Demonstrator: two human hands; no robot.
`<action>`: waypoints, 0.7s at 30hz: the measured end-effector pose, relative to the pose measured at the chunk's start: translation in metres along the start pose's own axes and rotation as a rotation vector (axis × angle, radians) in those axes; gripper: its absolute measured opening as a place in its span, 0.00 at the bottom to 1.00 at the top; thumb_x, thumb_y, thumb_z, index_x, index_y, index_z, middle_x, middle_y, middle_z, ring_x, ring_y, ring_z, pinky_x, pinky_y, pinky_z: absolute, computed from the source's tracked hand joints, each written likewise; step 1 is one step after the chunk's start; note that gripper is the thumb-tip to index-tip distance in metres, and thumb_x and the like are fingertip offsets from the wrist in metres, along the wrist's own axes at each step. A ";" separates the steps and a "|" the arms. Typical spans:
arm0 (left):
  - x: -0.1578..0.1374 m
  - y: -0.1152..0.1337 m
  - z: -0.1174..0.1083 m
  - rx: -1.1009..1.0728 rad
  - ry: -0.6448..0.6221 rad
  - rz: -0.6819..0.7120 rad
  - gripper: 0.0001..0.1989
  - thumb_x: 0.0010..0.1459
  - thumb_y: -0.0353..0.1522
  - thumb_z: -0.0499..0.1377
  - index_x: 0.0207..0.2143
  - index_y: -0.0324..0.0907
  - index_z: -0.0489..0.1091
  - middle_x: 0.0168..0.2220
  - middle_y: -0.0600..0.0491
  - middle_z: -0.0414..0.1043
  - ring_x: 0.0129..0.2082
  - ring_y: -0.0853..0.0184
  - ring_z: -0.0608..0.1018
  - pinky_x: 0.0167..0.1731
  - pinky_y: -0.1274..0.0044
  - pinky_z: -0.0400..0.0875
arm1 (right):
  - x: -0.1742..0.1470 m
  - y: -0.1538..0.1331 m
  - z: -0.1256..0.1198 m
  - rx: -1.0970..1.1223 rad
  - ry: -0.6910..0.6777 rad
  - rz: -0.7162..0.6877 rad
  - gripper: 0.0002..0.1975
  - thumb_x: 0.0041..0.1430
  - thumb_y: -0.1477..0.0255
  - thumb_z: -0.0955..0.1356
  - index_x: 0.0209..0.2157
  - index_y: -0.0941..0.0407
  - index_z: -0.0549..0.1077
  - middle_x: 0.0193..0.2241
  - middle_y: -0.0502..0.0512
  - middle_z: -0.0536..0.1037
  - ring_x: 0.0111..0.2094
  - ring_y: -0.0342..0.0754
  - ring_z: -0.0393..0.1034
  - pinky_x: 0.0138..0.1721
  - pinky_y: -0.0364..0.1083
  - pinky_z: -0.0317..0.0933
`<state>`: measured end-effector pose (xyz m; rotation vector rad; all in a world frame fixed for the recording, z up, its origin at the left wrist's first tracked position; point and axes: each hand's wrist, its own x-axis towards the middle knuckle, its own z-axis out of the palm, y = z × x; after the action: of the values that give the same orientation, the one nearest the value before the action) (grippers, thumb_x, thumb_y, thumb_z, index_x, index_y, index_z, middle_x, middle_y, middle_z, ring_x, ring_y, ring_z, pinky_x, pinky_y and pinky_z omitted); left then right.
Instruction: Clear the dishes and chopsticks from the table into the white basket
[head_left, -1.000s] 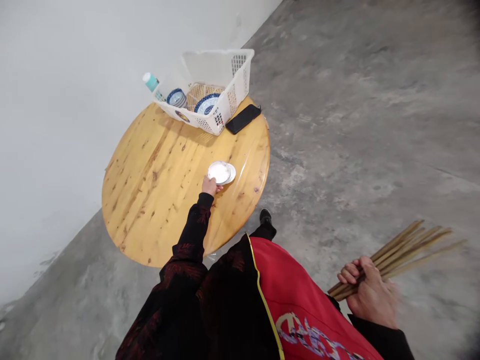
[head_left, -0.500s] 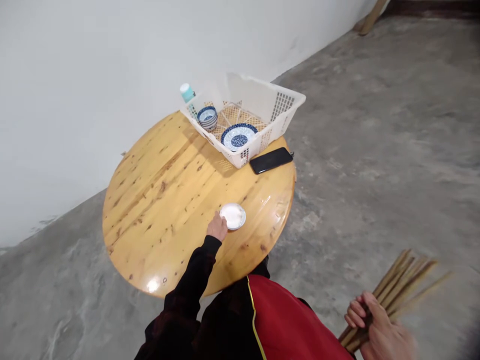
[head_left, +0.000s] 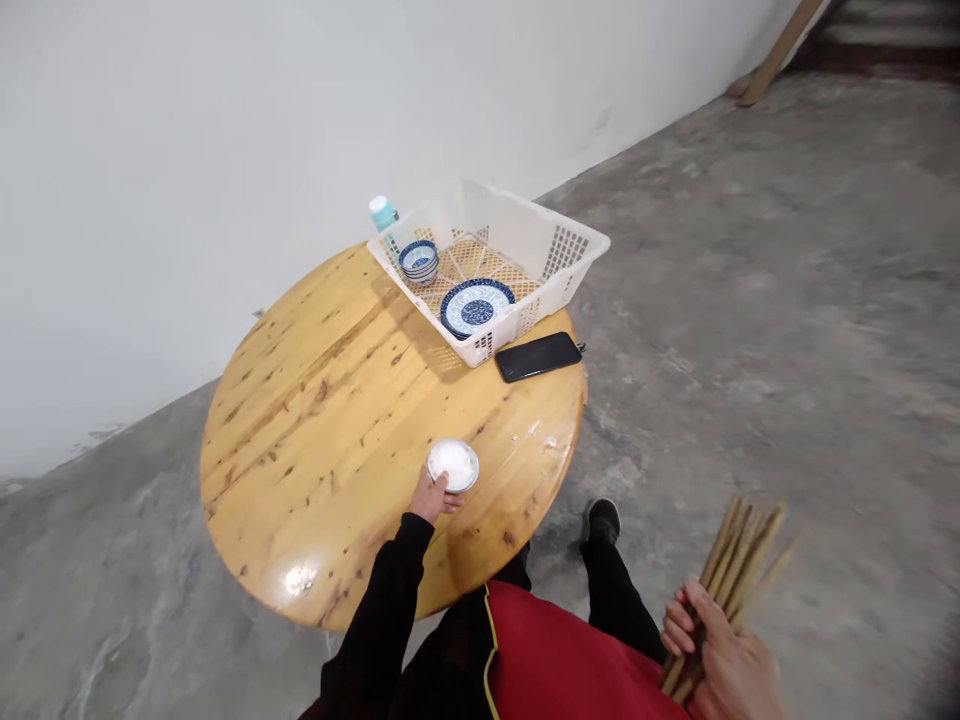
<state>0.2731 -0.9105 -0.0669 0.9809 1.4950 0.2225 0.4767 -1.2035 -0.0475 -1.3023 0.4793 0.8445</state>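
Observation:
My left hand (head_left: 430, 497) grips a small white saucer (head_left: 455, 463) by its near edge, with the thumb over the rim and fingers below it. The saucer is over the near part of the round wooden table (head_left: 300, 480); whether it touches the top I cannot tell. Off to the right of the table, my right hand (head_left: 724, 650) is closed around a bundle of wooden chopsticks (head_left: 735, 560), whose upper ends fan out. Their lower ends are partly hidden by the hand.
A white plastic basket (head_left: 577, 262) stands at the table's far side, holding stacked blue-and-white bowls (head_left: 418, 263) and plates (head_left: 478, 308). Beside it lies a black phone (head_left: 538, 357). Behind it is a turquoise bottle (head_left: 382, 212), near the white wall (head_left: 187, 150).
My left hand has shifted its grip on the saucer, with the thumb now over its rim. The saucer and the chopsticks sit further left in view, and the camera view has shifted.

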 end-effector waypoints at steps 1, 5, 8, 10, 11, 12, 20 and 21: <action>-0.001 0.001 0.003 -0.062 0.013 -0.016 0.32 0.63 0.43 0.65 0.63 0.42 0.57 0.40 0.43 0.82 0.24 0.64 0.84 0.21 0.80 0.74 | 0.004 -0.010 0.006 -0.010 0.005 0.022 0.25 0.42 0.57 0.82 0.27 0.56 0.68 0.17 0.40 0.61 0.15 0.35 0.53 0.12 0.35 0.52; -0.007 0.008 0.013 -0.170 0.135 -0.038 0.34 0.63 0.45 0.66 0.64 0.43 0.58 0.42 0.41 0.82 0.27 0.62 0.86 0.21 0.80 0.76 | 0.026 -0.053 0.027 -0.065 -0.061 0.031 0.29 0.37 0.55 0.83 0.26 0.56 0.68 0.16 0.40 0.62 0.15 0.35 0.53 0.13 0.35 0.52; -0.016 0.016 0.020 -0.205 0.202 -0.050 0.29 0.67 0.41 0.62 0.65 0.40 0.59 0.42 0.41 0.82 0.31 0.60 0.87 0.22 0.78 0.78 | 0.051 -0.086 0.033 -0.101 -0.112 0.020 0.29 0.35 0.54 0.84 0.26 0.56 0.68 0.16 0.39 0.62 0.14 0.35 0.53 0.13 0.36 0.51; -0.024 0.022 0.026 -0.240 0.247 -0.064 0.29 0.67 0.38 0.62 0.66 0.39 0.58 0.43 0.41 0.81 0.32 0.59 0.87 0.25 0.76 0.81 | 0.068 -0.110 0.031 -0.132 -0.141 0.027 0.29 0.36 0.54 0.83 0.27 0.55 0.68 0.16 0.39 0.62 0.14 0.35 0.52 0.13 0.36 0.51; -0.028 0.025 0.030 -0.258 0.273 -0.072 0.30 0.67 0.37 0.61 0.66 0.38 0.57 0.43 0.40 0.81 0.33 0.59 0.87 0.27 0.75 0.82 | 0.077 -0.121 0.029 -0.150 -0.153 0.028 0.29 0.37 0.54 0.83 0.27 0.55 0.68 0.16 0.40 0.62 0.14 0.35 0.52 0.14 0.36 0.51; -0.032 0.028 0.034 -0.276 0.300 -0.083 0.30 0.67 0.35 0.61 0.67 0.37 0.57 0.43 0.40 0.81 0.34 0.58 0.87 0.29 0.73 0.82 | 0.086 -0.133 0.026 -0.170 -0.167 0.025 0.28 0.39 0.55 0.83 0.27 0.55 0.68 0.16 0.40 0.62 0.15 0.35 0.52 0.14 0.36 0.51; -0.037 0.033 0.047 -0.422 0.464 -0.184 0.27 0.65 0.25 0.58 0.66 0.40 0.62 0.44 0.43 0.82 0.35 0.62 0.86 0.38 0.71 0.83 | 0.152 -0.194 0.012 -0.339 -0.266 0.053 0.20 0.53 0.60 0.77 0.27 0.54 0.65 0.18 0.40 0.58 0.16 0.35 0.50 0.16 0.36 0.49; -0.040 0.034 0.049 -0.430 0.476 -0.186 0.26 0.65 0.25 0.57 0.65 0.40 0.62 0.44 0.44 0.82 0.35 0.62 0.86 0.38 0.71 0.83 | 0.158 -0.197 0.012 -0.355 -0.275 0.065 0.20 0.53 0.59 0.78 0.27 0.54 0.65 0.18 0.40 0.59 0.16 0.35 0.50 0.16 0.36 0.49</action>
<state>0.3261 -0.9359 -0.0260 0.4533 1.8542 0.6473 0.7251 -1.1567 -0.0347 -1.4687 0.1573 1.1824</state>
